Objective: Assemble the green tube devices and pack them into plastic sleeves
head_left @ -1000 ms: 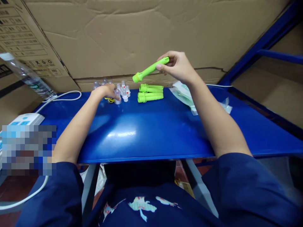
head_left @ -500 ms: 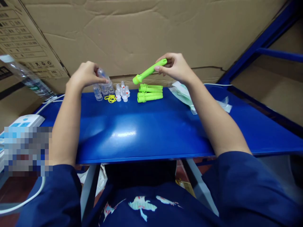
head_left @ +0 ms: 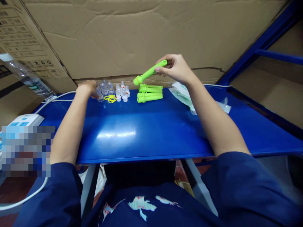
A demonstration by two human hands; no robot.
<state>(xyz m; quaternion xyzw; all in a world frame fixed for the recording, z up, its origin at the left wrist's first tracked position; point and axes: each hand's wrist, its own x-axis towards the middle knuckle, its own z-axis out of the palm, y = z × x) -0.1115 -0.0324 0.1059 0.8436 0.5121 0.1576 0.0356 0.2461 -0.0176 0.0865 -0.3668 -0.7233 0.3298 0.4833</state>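
My right hand (head_left: 176,67) pinches one end of a bright green plastic tube (head_left: 149,72) and holds it tilted in the air above the far part of the blue table (head_left: 151,129). Below it lie several more green tubes (head_left: 150,93) stacked side by side. My left hand (head_left: 88,88) rests low on the table at the far left, its fingers closed round a clear plastic vial (head_left: 99,94) among the other clear vials (head_left: 106,88). Yellow rings (head_left: 110,98) and small white caps with red dots (head_left: 122,92) sit between the vials and the tubes.
A cardboard wall (head_left: 142,34) stands behind the table. A clear water bottle (head_left: 26,77) leans at the far left over a white power strip (head_left: 25,119) with its cable (head_left: 59,96). Clear plastic bags (head_left: 187,94) lie at the right. A blue frame (head_left: 260,41) rises at the right.
My left hand, raised with a clear vial half a second ago, has come down to the table beside the other vials. My right hand keeps the green tube almost still.
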